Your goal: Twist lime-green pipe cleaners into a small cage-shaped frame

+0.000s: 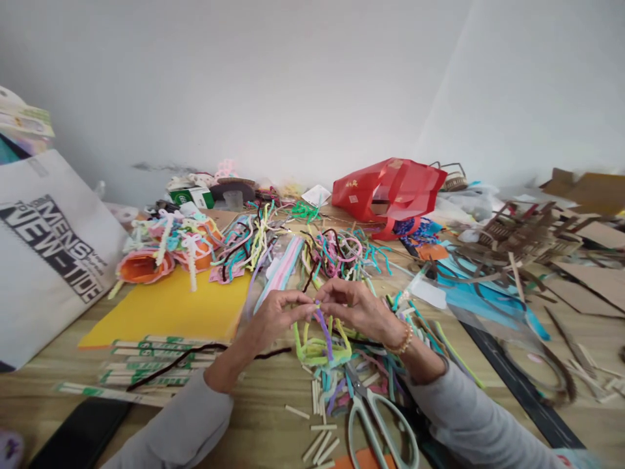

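Observation:
My left hand [280, 316] and my right hand [355, 309] meet above the middle of the table, each pinching the top of a purple pipe cleaner [324, 335]. Below the fingers hangs a small yellow-green basket shape of bent pipe cleaners [312, 353], and the purple strand runs down its side. Whether its base touches the table I cannot tell. Scissors with pale handles [364, 391] lie just in front of it, blades toward the basket shape. Cut pipe cleaner pieces [336, 394] are scattered beneath.
On the left are wrapped chopsticks [146, 361], a yellow sheet [166, 312], a dark phone [81, 433] and a white bag [53, 254]. Piled pipe cleaners [336, 251] and a red bag [385, 189] stand behind. Cardboard pieces [586, 286] cover the right; short sticks [319, 446] lie in front.

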A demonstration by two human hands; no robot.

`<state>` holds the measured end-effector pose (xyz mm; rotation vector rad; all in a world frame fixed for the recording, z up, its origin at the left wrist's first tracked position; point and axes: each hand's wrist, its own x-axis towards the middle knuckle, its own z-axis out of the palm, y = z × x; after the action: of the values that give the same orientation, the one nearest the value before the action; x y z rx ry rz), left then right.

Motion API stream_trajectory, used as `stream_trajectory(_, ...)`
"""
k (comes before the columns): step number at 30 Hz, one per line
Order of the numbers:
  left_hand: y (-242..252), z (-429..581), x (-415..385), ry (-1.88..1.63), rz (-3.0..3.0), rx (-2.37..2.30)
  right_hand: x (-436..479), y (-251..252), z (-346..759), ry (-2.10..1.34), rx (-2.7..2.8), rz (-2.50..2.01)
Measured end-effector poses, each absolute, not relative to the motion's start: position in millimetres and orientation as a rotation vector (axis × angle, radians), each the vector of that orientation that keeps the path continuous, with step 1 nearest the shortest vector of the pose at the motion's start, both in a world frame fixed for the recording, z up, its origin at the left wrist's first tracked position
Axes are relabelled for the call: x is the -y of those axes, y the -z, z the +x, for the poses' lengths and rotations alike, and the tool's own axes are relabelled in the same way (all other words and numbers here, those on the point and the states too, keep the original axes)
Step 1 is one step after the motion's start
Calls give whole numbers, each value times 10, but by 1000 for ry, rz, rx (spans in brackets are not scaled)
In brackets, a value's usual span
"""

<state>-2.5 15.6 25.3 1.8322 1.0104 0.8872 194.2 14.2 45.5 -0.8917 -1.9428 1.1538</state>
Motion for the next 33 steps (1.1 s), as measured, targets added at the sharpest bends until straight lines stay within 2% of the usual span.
stream_trajectory(9,-185,-20,-167,-872,1581,-961,-139,-441,1912,-1095,1933,-911)
stream_trajectory(22,-142,-138,-270,-1113,892,-642,-284,-420,2059,-1019,1723,-933)
stream_trajectory(33,-190,-100,-216,-1061,916,-601,-239,-454,2021,-1118,1760,-877)
